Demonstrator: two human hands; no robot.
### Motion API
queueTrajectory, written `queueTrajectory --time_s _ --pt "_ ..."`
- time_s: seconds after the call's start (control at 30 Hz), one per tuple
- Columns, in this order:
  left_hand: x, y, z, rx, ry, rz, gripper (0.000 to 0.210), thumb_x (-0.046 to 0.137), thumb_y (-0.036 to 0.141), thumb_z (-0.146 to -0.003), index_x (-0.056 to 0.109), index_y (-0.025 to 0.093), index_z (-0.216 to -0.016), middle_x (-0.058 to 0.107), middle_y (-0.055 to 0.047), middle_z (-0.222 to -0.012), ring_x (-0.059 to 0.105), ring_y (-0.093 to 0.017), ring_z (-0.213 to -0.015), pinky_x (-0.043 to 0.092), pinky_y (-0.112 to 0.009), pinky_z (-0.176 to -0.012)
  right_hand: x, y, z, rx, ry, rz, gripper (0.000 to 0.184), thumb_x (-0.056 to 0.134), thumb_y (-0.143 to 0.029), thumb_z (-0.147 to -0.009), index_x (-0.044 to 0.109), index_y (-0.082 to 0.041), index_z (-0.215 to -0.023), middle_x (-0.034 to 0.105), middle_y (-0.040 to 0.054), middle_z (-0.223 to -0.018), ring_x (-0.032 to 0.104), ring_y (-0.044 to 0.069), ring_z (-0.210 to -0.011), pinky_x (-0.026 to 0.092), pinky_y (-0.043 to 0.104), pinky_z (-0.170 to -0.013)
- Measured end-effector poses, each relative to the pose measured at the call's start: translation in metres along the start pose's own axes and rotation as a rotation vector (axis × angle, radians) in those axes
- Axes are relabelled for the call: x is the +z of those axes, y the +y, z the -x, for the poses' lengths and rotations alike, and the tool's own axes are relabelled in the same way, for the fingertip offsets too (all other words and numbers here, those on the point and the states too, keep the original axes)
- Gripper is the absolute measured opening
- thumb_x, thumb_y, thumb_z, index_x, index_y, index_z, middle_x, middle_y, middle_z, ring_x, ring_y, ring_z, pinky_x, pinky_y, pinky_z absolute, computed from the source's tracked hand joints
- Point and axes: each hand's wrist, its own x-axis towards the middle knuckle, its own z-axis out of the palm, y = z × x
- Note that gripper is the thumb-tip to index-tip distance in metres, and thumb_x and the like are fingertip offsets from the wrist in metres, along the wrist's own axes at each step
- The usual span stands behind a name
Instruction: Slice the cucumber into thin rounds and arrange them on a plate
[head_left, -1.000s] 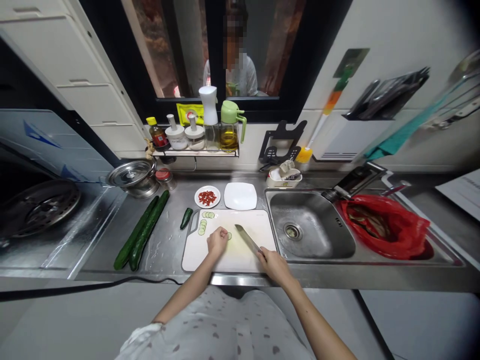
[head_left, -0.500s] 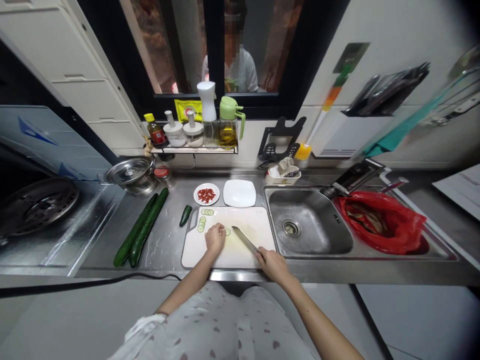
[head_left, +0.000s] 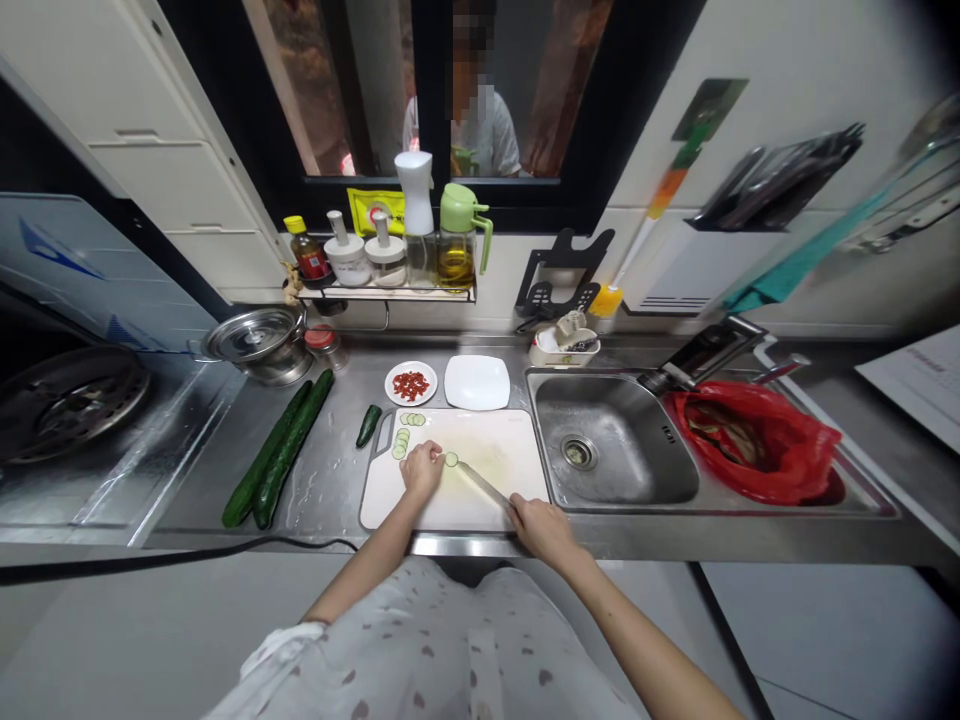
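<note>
My right hand [head_left: 541, 527] grips a kitchen knife [head_left: 486, 487] by its handle, the blade slanting up and left over the white cutting board [head_left: 495, 430]. By the knife's tip a round cucumber slice [head_left: 451, 459] shows. Just left of that slice is my left hand [head_left: 422, 470], its fingers drawn together; what they hold, if anything, is too small to make out. Beyond it, two short overlapping rows of cucumber slices [head_left: 402, 442] lie at the board's upper left. A short dark green cucumber piece [head_left: 368, 426] rests beside the board.
Two whole cucumbers [head_left: 279, 455] lie at left, near a steel pot [head_left: 259, 345]. Behind the board stand a plate of chopped red pieces [head_left: 410, 369] and a white square plate [head_left: 476, 382]. The sink [head_left: 622, 440] and a red bag [head_left: 799, 450] are to the right.
My left hand has shifted slightly left, away from the single slice. The knife has come left, its tip now meeting that slice. The view has moved slightly.
</note>
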Motion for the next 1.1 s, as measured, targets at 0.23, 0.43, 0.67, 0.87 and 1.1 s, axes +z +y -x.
queueTrajectory --time_s 0.23,0.43,0.67,0.87,1.1 --pt "0.000 -0.001 -0.002 0.001 -0.021 -0.015 0.013 0.056 0.032 -0.080 0.062 0.028 -0.091 0.065 0.001 -0.090 0.058 -0.017 -0.091 0.034 -0.031 -0.084 -0.001 -0.007 -0.011 -0.017 -0.036 0.014 0.032 0.027 -0.032 -0.095 0.054 -0.019 -0.103 0.068 0.0124 -0.092 0.064 0.024 -0.090 0.039 0.030 -0.072" --pt "-0.002 0.001 -0.002 -0.007 -0.025 -0.032 0.013 0.056 0.032 -0.080 0.061 0.028 -0.092 0.065 0.001 -0.090 0.058 -0.018 -0.092 0.034 -0.032 -0.084 -0.003 -0.010 -0.014 -0.021 -0.039 0.019 0.032 0.027 -0.033 -0.095 0.054 -0.018 -0.103 0.067 0.0123 -0.092 0.064 0.024 -0.090 0.039 0.030 -0.072" --pt "-0.002 0.001 -0.003 -0.007 -0.040 -0.041 0.013 0.056 0.032 -0.080 0.060 0.028 -0.092 0.064 0.001 -0.089 0.057 -0.017 -0.091 0.033 -0.032 -0.082 0.000 -0.008 -0.013 -0.014 -0.044 0.023 0.031 0.028 -0.032 -0.095 0.055 -0.019 -0.104 0.067 0.0126 -0.092 0.064 0.023 -0.091 0.040 0.030 -0.073" --pt "0.000 0.000 -0.004 -0.009 -0.049 -0.041 0.013 0.056 0.032 -0.080 0.060 0.028 -0.092 0.064 0.001 -0.091 0.057 -0.017 -0.092 0.034 -0.031 -0.083 0.006 -0.006 -0.013 -0.021 -0.036 0.028 0.031 0.028 -0.029 -0.094 0.055 -0.017 -0.104 0.068 0.0136 -0.092 0.064 0.024 -0.090 0.041 0.031 -0.073" --pt "0.000 -0.001 -0.005 -0.007 -0.042 -0.040 0.013 0.056 0.031 -0.080 0.061 0.028 -0.092 0.064 0.001 -0.090 0.057 -0.017 -0.091 0.034 -0.031 -0.082 0.003 -0.011 -0.015 -0.027 -0.084 0.022 0.029 0.031 -0.023 -0.092 0.055 -0.016 -0.106 0.067 0.0150 -0.095 0.064 0.025 -0.094 0.042 0.032 -0.074"
